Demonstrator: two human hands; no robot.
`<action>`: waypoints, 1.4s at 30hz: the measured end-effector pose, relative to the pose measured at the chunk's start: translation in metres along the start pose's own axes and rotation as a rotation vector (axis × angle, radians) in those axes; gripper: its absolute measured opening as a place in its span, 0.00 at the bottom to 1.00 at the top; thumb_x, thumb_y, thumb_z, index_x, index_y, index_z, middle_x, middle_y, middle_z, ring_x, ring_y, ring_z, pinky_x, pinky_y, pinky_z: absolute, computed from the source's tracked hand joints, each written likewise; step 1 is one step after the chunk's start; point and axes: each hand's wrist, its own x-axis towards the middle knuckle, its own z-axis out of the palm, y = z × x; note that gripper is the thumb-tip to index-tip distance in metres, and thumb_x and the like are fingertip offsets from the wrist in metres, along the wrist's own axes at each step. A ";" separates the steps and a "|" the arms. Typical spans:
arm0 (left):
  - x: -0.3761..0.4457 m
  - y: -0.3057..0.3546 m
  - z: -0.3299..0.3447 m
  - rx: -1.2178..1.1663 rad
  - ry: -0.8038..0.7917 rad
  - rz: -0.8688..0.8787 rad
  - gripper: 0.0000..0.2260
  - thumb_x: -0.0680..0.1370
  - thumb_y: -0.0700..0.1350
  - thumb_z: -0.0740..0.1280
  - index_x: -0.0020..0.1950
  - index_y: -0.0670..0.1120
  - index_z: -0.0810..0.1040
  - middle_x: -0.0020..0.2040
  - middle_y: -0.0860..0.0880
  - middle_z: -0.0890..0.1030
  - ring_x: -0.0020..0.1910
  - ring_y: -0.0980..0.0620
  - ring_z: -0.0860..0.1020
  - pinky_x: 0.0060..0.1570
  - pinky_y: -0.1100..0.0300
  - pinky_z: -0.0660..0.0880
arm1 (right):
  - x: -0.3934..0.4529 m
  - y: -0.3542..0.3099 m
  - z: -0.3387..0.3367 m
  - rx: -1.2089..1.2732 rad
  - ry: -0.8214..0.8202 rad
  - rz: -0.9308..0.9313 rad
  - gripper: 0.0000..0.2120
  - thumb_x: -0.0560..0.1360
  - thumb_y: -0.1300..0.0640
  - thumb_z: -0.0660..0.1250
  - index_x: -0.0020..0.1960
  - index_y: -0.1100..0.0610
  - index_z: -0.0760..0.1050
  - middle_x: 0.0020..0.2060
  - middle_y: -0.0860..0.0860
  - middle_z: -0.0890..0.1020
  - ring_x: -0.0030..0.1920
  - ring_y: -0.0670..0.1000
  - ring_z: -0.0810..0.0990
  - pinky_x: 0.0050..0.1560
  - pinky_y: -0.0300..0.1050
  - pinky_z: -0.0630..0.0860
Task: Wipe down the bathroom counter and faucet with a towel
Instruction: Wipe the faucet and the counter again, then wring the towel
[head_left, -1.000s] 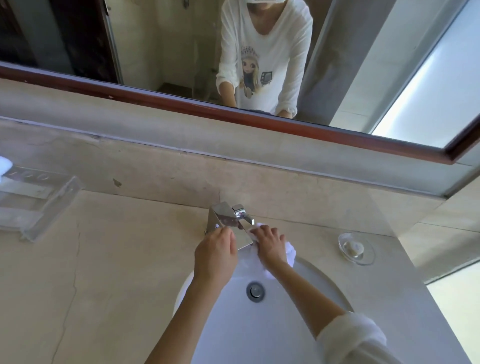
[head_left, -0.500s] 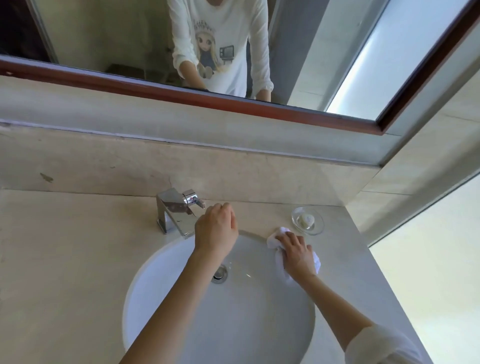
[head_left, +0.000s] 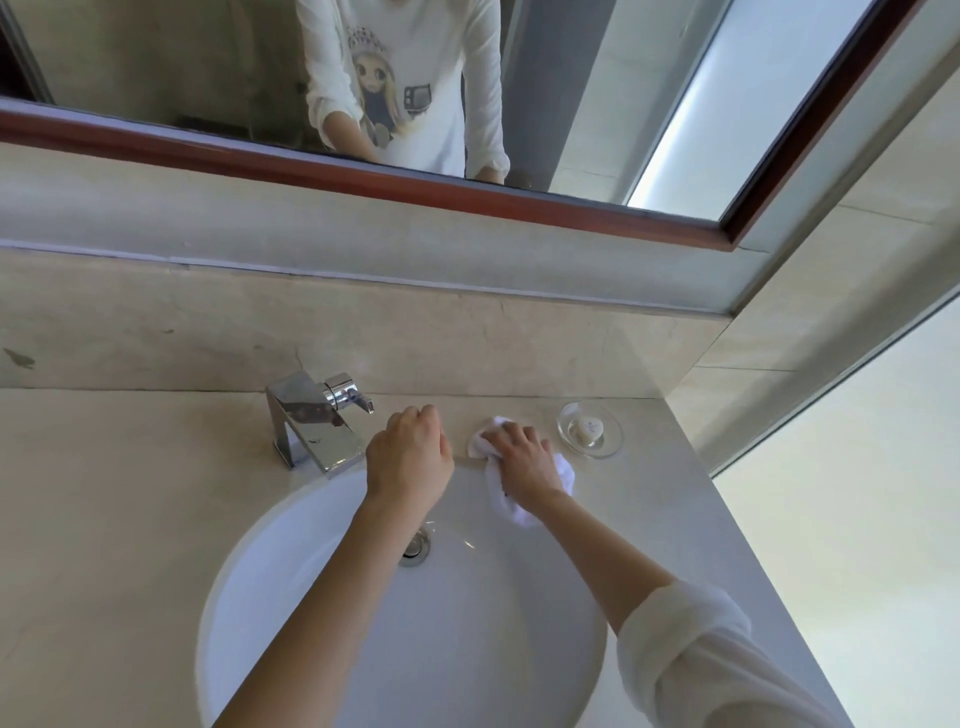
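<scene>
Closest to me, my right sleeve (head_left: 691, 654) is rolled up past the forearm, and both my arms reach out over the round white basin (head_left: 291, 613), whose metal drain (head_left: 415, 548) shows between them. My right hand (head_left: 522, 460) lies palm down on the small white towel (head_left: 563, 470), fingers laid over the bunched cloth and pressing it onto the beige stone counter (head_left: 130, 493) just behind the basin's rim, so that white folds stick out ahead of my fingertips and beside my wrist. My left hand (head_left: 410, 454) hangs just beside it, over the back edge of the basin, its fingers curled under into a loose fist with nothing in it that I can see; whether the knuckles touch the counter I cannot tell. To the left of that hand stands the square chrome faucet (head_left: 311, 423), its spout reaching toward the basin and its lever pointing right. To the right of the towel, near the counter's corner, sits a clear glass soap dish (head_left: 613, 441) with a small pale soap (head_left: 586, 428) in it. Behind all this rises the stone backsplash (head_left: 467, 338), and above it the wood-framed mirror (head_left: 623, 130), which reflects my white printed shirt and both arms.
</scene>
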 end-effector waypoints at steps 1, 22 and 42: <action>-0.001 0.001 0.001 0.000 -0.004 0.000 0.09 0.80 0.42 0.55 0.53 0.42 0.73 0.50 0.44 0.77 0.52 0.45 0.75 0.40 0.57 0.65 | -0.001 0.005 -0.001 0.002 -0.007 -0.033 0.21 0.75 0.58 0.58 0.67 0.46 0.66 0.68 0.50 0.66 0.64 0.57 0.66 0.57 0.53 0.65; -0.023 0.043 -0.038 -0.026 -0.210 0.059 0.10 0.79 0.41 0.55 0.54 0.41 0.73 0.53 0.43 0.77 0.53 0.43 0.75 0.46 0.55 0.71 | -0.178 0.062 0.010 0.255 -0.013 0.610 0.15 0.75 0.51 0.61 0.60 0.51 0.73 0.56 0.56 0.71 0.54 0.58 0.71 0.51 0.49 0.73; -0.149 -0.151 -0.161 -0.288 -0.364 -0.305 0.48 0.68 0.57 0.73 0.77 0.49 0.45 0.67 0.44 0.74 0.61 0.44 0.76 0.53 0.57 0.72 | -0.129 -0.272 -0.147 1.470 -0.371 -0.085 0.23 0.66 0.63 0.63 0.60 0.53 0.76 0.49 0.51 0.82 0.47 0.50 0.80 0.44 0.41 0.76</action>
